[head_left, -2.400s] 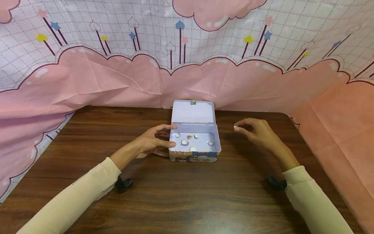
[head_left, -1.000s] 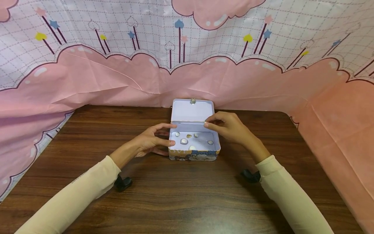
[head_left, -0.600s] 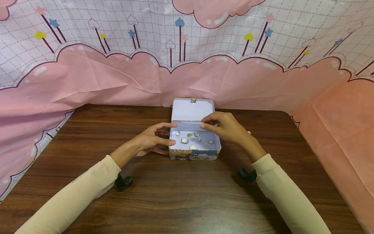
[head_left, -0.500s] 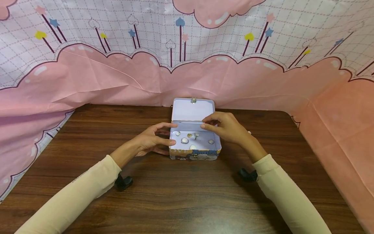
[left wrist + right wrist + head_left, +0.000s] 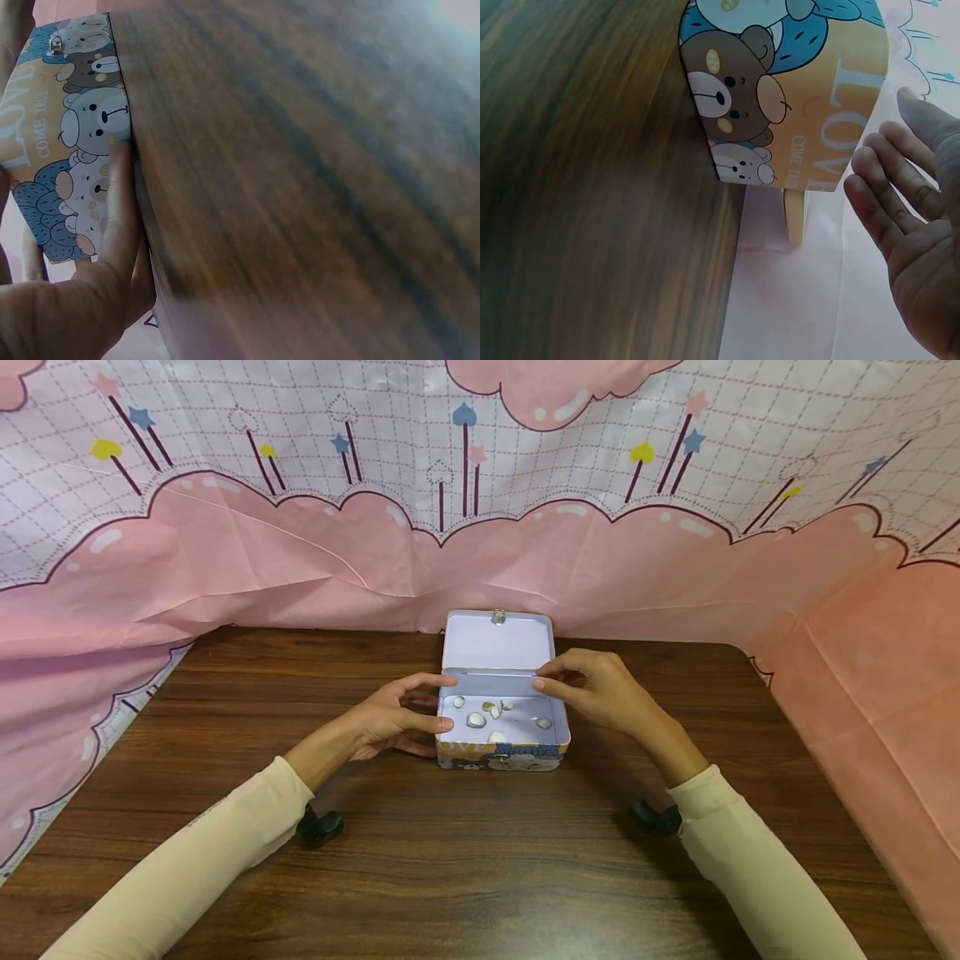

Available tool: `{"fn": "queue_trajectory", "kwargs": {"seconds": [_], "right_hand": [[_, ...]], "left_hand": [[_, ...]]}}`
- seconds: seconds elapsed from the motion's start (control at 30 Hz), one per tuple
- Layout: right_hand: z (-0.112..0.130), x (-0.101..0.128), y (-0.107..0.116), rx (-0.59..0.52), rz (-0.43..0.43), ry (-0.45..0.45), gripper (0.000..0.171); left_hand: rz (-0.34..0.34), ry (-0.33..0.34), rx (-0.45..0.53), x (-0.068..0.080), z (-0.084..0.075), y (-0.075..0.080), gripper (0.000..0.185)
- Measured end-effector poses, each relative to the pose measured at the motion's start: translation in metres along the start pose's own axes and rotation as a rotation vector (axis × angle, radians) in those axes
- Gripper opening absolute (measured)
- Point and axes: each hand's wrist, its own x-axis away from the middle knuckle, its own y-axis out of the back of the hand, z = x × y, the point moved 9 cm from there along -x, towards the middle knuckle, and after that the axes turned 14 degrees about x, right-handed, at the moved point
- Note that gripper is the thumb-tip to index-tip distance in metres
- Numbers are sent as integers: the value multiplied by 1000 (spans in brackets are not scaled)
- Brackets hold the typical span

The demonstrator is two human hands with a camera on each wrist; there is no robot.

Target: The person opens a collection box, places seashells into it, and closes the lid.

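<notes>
Item: small hinged tin box (image 5: 501,752), printed with cartoon bears and lettering, standing at the middle of a dark wooden table (image 5: 465,868), toward its far edge. Lid (image 5: 498,643): raised, upright at the back, pale lilac inside, a small metal clasp at its top rim. Contents: several small pale shells (image 5: 476,720) lying loose on the box floor, some white, one or two tan; one (image 5: 543,723) lies apart near the right wall. Left hand (image 5: 390,720): set against the left end of the box, thumb and fingers curved round its near and far left corners, gripping the wall; the left wrist view shows a finger (image 5: 120,210) pressed flat along the bear-printed side. Right hand (image 5: 600,689): at the right rear corner of the box, forefinger and thumb drawn close together over the rim near the hinge line; nothing is seen between the tips; the right wrist view shows its fingers (image 5: 889,191) straight and relaxed, just beside the box's printed wall, not touching it. Both forearms in cream sleeves. Surround: pink and white backdrop cloth (image 5: 300,543) with cloud shapes and star wands, hung behind and along both sides of the table.
</notes>
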Motion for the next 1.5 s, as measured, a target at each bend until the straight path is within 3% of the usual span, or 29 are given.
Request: {"fn": "queue_trajectory", "kwargs": {"seconds": [0.4,0.83,1.13,1.5], "right_hand": [[-12,15,13,29,-40,-25,22],[-41,37,24,75,-44,-97,20],[-70,52,33,148,-24,-159,18],[-120,64,37,203,31,-258,31]], "left_hand": [[4,-9,-13,-1,0,-1,76],[3,2,-25,0,0,-1,82],[6,12,-25,0,2,-1,80],[8,5,-17,1,0,-2,80]]}}
